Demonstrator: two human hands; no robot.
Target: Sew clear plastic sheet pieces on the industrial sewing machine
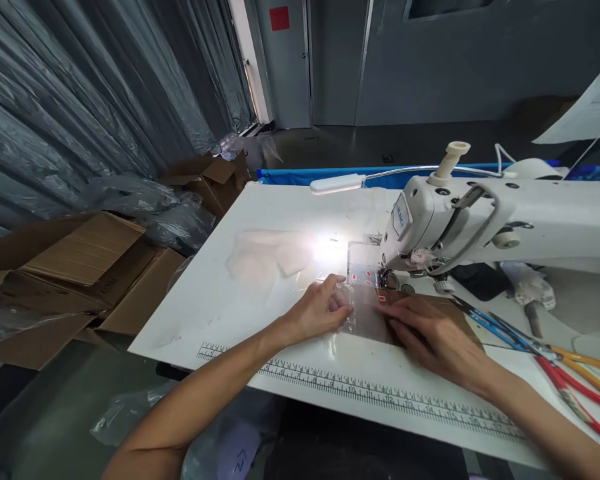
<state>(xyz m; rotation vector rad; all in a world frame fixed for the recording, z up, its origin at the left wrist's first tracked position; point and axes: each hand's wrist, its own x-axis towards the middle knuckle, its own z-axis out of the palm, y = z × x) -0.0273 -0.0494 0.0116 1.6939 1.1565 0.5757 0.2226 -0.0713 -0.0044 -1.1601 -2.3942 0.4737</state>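
Note:
A clear plastic sheet (367, 320) with small red-and-white marks lies on the table, its far right edge at the needle area of a white sewing machine (405, 227). My left hand (317, 308) is at the sheet's left side, fingers curled and closed on its edge. On the right side, my right hand (433, 333) lies low with its fingers stretched out, fingertips touching the sheet near the presser foot. A brown flat piece (445, 310) lies partly under and behind my right hand. Part of the sheet is hidden by my fingers.
Blue-, red- and yellow-handled tools (545, 350) lie right of my right hand. A printed ruler (350, 387) runs along the front of the white table (200, 287). A lamp (337, 184) hangs above. Open cardboard boxes (80, 267) and plastic wrap (175, 220) stand left.

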